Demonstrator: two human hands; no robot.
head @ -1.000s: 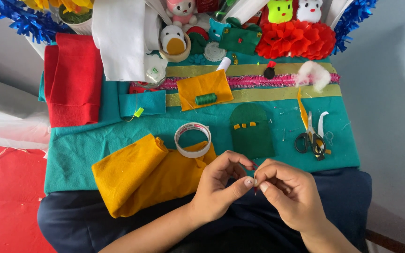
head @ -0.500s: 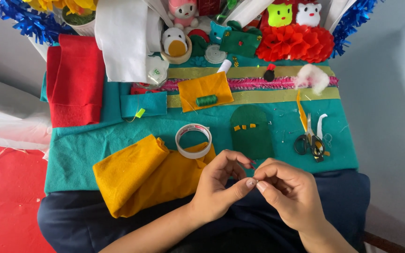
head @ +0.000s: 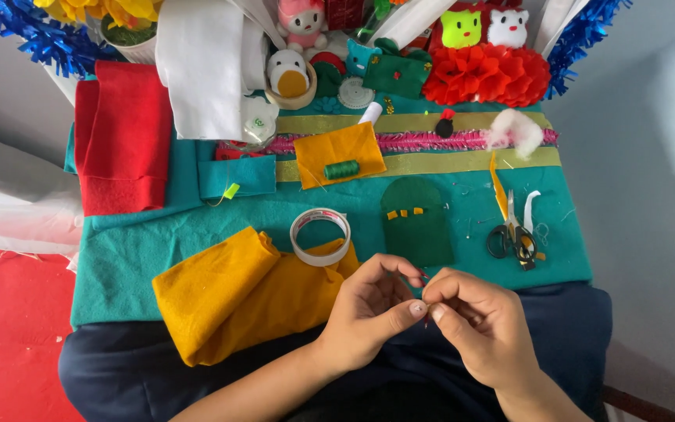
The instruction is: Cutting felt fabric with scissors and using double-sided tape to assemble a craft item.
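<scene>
My left hand (head: 373, 312) and my right hand (head: 482, 320) meet fingertip to fingertip just below the teal felt sheet (head: 158, 242), over my dark blue lap. Between the pinched fingers sits something tiny and reddish; what it is cannot be told. Just above the hands lies a dark green felt arch (head: 416, 223) with three small yellow squares on it. A tape roll (head: 320, 237) rests on folded yellow felt (head: 236, 293) to the left of my left hand.
Scissors (head: 512, 238) lie at the right of the teal sheet. A green thread spool (head: 341, 169) sits on an orange felt piece. Red felt (head: 123, 137), white fabric, small plush toys, red paper flowers (head: 486, 74) and blue tinsel crowd the far side.
Both hands stay pinched together in the same spot; the fingers have shifted only slightly.
</scene>
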